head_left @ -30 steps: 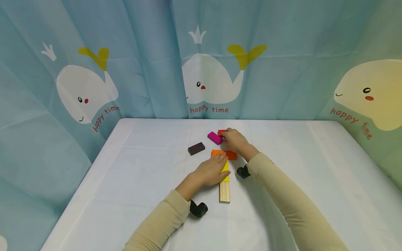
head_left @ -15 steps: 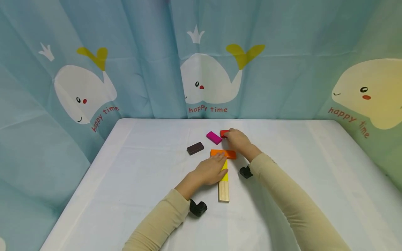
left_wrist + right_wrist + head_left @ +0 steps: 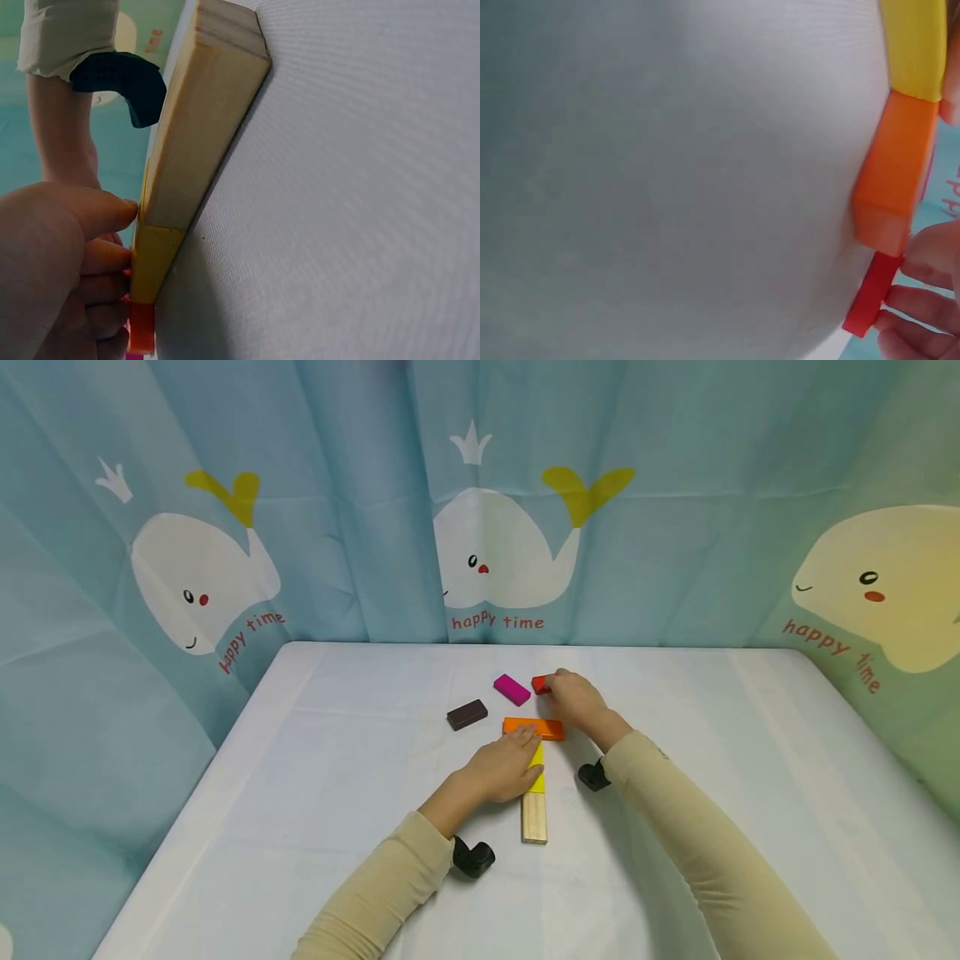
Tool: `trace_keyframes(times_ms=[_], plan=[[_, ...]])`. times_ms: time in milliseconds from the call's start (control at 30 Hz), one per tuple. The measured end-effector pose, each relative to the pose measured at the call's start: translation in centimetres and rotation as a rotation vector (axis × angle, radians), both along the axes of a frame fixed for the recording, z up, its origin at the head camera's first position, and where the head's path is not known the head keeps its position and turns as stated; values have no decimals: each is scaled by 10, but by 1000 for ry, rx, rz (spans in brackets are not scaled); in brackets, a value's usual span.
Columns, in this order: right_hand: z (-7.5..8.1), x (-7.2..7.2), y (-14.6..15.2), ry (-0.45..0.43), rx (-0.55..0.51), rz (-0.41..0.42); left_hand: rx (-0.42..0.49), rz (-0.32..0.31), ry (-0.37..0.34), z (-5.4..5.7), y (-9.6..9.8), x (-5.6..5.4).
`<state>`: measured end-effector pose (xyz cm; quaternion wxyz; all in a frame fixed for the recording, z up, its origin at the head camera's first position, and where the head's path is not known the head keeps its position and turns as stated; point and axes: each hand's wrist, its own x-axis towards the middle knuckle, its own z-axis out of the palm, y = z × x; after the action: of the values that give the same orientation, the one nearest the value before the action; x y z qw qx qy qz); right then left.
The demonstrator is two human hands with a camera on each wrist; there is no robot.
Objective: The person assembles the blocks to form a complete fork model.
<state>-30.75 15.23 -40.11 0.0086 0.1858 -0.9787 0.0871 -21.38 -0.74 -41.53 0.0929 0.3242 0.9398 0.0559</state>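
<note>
right hand (image 3: 579,700) and red block (image 3: 541,685): shifted rightward since the earlier frame. wood block (image 3: 534,820), yellow block (image 3: 537,784) and orange block (image 3: 552,729) adjoin on the worktop (image 3: 352,760), apparently set, left hand (image 3: 498,769) resting extended on the latter two; farther, brown block (image 3: 467,715) and magenta block (image 3: 512,690) lie loose, red block gripped by curled fingers, apparently unplaced.

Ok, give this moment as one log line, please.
left hand: rests on yellow block; right hand: holds red block; orange block: against yellow block
</note>
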Motion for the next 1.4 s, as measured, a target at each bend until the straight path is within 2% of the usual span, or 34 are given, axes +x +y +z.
trace_keyframes(times_ms=[267,667,867,1400], plan=[[-7,-3,2,45,-50,-37,7,-4,6,0,-1,-1],[-2,-3,-1,57,-3,-79,22,-1,-14,2,0,1],[-2,-5,-2,40,-12,-94,24,5,-15,5,-1,2],[0,0,0,-31,-31,-159,14,6,-1,2,1,0]])
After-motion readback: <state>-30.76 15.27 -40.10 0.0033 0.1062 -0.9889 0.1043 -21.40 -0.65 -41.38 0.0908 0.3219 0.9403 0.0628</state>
